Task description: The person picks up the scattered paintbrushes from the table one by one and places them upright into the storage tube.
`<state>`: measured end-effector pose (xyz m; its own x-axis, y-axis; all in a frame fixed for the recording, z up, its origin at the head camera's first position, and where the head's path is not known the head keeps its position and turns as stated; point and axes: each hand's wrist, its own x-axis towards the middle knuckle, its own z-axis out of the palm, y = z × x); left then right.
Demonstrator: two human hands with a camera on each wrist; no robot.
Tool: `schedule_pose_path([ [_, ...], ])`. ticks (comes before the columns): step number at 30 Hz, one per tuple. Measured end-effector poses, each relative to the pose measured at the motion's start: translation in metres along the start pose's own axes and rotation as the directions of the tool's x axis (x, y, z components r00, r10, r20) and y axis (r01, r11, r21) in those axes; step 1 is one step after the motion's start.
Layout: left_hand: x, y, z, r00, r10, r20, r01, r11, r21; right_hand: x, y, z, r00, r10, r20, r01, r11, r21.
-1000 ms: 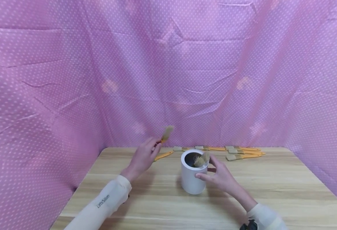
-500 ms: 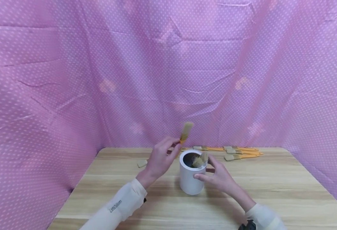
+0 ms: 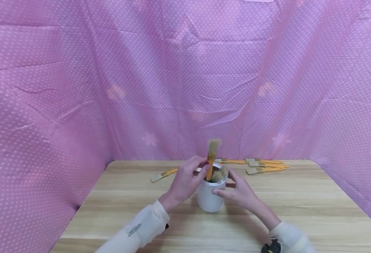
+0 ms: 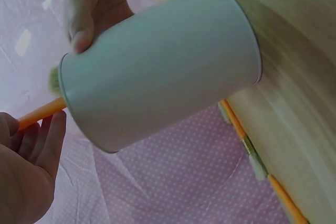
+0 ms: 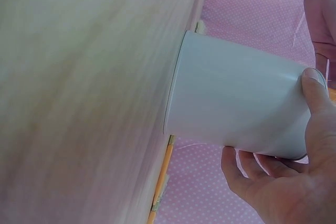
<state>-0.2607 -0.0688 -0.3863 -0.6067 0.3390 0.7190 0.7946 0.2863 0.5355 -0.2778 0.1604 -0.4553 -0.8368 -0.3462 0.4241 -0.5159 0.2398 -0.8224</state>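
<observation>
My left hand (image 3: 185, 180) pinches a paintbrush (image 3: 212, 151) by its orange handle, bristles up. The handle's lower end dips into the mouth of a white cylindrical canister (image 3: 210, 198) standing on the table. In the left wrist view the orange handle (image 4: 43, 114) crosses the rim between thumb and fingers. Around the canister's right side curls my right hand (image 3: 243, 195), thumb at the front and fingers behind, near the rim. Bristle heads of paintbrushes (image 3: 218, 175) poke out of the canister by the right hand; their handles are hidden inside.
Left of the canister, a single paintbrush (image 3: 163, 175) lies on the wooden table (image 3: 125, 211). Several more paintbrushes (image 3: 266, 170) lie along the back edge to the right. A pink dotted cloth (image 3: 185, 88) hangs behind and at the sides.
My left hand has carried its paintbrush rightward to the canister and lowered the handle into the mouth. The right hand stays on the canister.
</observation>
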Motion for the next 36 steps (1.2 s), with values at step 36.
schedule_pose_path([
  [36, -0.016, -0.02, -0.012, 0.977, -0.212, -0.04, 0.211, 0.977, -0.013, 0.0, -0.001, 0.001, 1.0, -0.009, -0.007, 0.009, 1.0, -0.013],
])
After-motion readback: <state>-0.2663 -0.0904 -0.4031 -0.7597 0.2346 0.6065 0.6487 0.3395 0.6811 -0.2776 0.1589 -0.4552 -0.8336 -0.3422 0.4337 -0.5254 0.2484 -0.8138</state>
